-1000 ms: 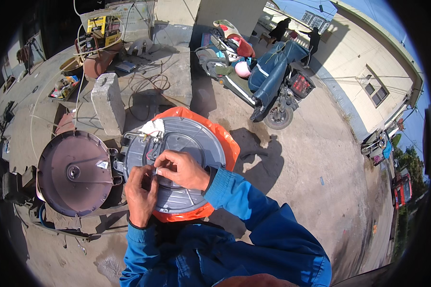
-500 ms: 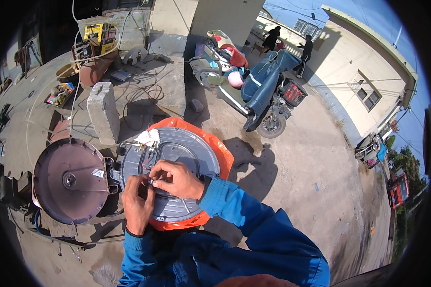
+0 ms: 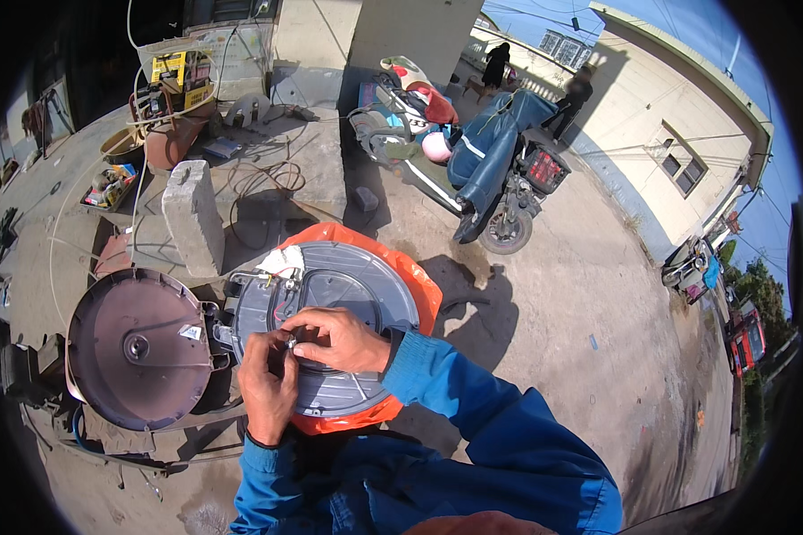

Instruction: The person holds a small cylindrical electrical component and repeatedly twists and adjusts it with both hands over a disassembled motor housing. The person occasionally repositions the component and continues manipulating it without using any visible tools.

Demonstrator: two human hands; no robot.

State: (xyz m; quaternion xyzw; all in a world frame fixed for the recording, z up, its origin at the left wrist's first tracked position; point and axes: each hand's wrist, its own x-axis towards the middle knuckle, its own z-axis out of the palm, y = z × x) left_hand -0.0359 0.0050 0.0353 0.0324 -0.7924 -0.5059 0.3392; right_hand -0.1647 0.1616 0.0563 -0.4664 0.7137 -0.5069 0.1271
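My left hand (image 3: 268,379) and my right hand (image 3: 337,339) meet over a grey round appliance base (image 3: 348,387), both pinching a small silvery piece (image 3: 290,342) too small to identify. Near the base's upper left are white material (image 3: 284,259), wires and metal fittings. The base rests on an orange plastic sheet (image 3: 424,290). To its left lies a round maroon cover or pan (image 3: 134,316) with a central hub, joined to it by a hinge-like part.
A concrete block (image 3: 192,218), hoses, a yellow-and-black machine (image 3: 178,76) and a parts tray (image 3: 107,187) stand beyond. An electric scooter (image 3: 504,227) with a blue cover and pink helmet is parked ahead; two people (image 3: 497,62) (image 3: 569,102) stand near the far wall.
The view has shifted slightly with my head. My fingers adjust a little around the small piece, staying over the grey base. The distant people have moved slightly.
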